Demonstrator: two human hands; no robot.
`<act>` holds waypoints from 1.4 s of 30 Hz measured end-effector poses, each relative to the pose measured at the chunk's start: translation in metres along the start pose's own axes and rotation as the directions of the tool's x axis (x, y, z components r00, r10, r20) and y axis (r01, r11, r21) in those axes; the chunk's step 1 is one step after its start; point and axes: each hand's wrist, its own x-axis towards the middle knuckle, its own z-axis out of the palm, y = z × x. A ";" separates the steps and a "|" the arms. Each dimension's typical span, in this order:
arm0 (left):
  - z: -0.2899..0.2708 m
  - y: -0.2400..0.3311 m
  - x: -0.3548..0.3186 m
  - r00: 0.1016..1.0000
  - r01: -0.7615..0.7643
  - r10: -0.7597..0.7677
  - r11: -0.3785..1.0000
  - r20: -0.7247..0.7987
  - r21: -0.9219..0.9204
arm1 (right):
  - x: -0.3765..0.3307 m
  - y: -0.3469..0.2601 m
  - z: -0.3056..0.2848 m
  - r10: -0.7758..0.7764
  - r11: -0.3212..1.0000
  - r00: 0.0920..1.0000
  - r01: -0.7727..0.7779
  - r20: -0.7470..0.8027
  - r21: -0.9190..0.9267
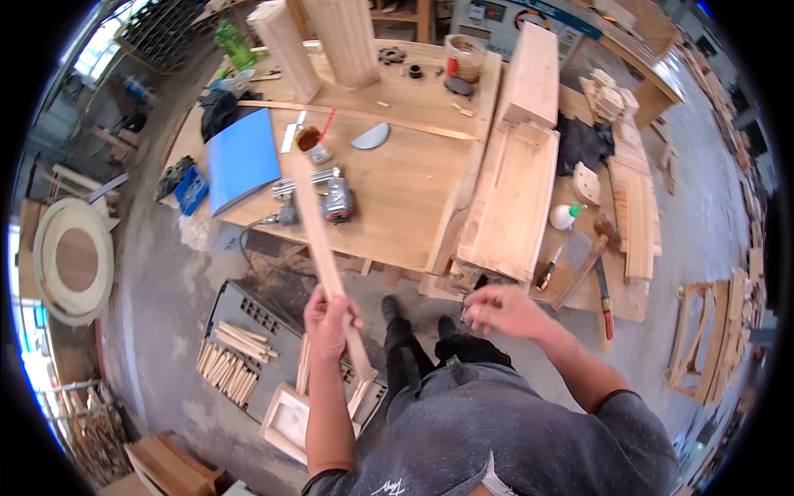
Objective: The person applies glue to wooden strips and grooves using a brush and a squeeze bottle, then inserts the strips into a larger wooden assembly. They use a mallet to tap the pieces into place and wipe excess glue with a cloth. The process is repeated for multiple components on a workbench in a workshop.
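A long pale wooden strip [318,236] slants up in front of me, its far end over the bench near a cup of brown liquid. My left hand [329,321] is closed around it near its lower end. To the right, my right hand [506,312] hovers by the bench's front edge, fingers loosely bent and apart, with no held thing visible. Just beyond its fingertips are small dark parts at the edge. A long wooden box-like piece [511,202] lies on the bench beyond that hand. A pneumatic tool [337,201] rests left of the bench's middle.
The wooden workbench [397,182] carries a blue folder [242,157], upright wooden blocks [343,41] and a tub [464,58]. At right lie a hammer [608,230], a saw-like tool [604,289] and a white bottle [565,216]. A grey crate [248,302] holding wooden sticks stands on the floor.
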 end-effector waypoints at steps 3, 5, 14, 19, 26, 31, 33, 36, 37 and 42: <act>0.009 -0.007 0.016 0.997 0.032 -0.024 0.993 0.066 -0.115 | 0.046 -0.043 -0.015 -0.118 0.992 0.989 0.122 -0.084 0.035; 0.003 -0.006 0.030 0.994 0.050 -0.036 0.990 0.106 -0.132 | 0.092 -0.080 -0.015 -0.134 0.991 0.988 0.135 -0.079 0.012; -0.032 0.012 0.103 0.962 0.264 -0.264 0.815 0.075 -0.516 | 0.369 -0.180 0.028 -0.223 0.974 0.943 0.228 -0.246 -0.010; -0.059 0.006 0.146 0.956 0.262 -0.281 0.684 0.085 -0.681 | 0.463 -0.189 0.039 -0.224 0.974 0.958 0.215 -0.181 -0.069; -0.079 0.005 0.191 0.963 0.216 -0.268 0.663 0.042 -0.717 | 0.482 -0.204 0.066 -0.446 0.780 0.895 0.401 0.022 -0.481; -0.079 0.009 0.203 0.984 0.110 -0.170 0.807 -0.051 -0.580 | 0.449 -0.251 0.066 -0.515 0.761 0.857 0.455 -0.004 -0.462; -0.083 0.007 0.206 0.985 0.069 -0.137 0.870 -0.106 -0.487 | 0.440 -0.262 0.063 -0.516 0.714 0.855 0.464 0.053 -0.524; -0.085 0.007 0.216 0.975 0.066 -0.133 0.937 -0.177 -0.342 | 0.458 -0.245 0.057 -0.568 0.684 0.818 0.531 0.091 -0.501; -0.087 0.008 0.220 0.975 0.085 -0.150 0.933 -0.163 -0.349 | 0.466 -0.235 0.054 -0.593 0.680 0.800 0.559 0.094 -0.475; -0.092 0.018 0.226 0.957 0.177 -0.248 0.911 -0.151 -0.372 | 0.481 -0.239 0.046 -0.209 0.978 0.959 0.202 -0.191 -0.052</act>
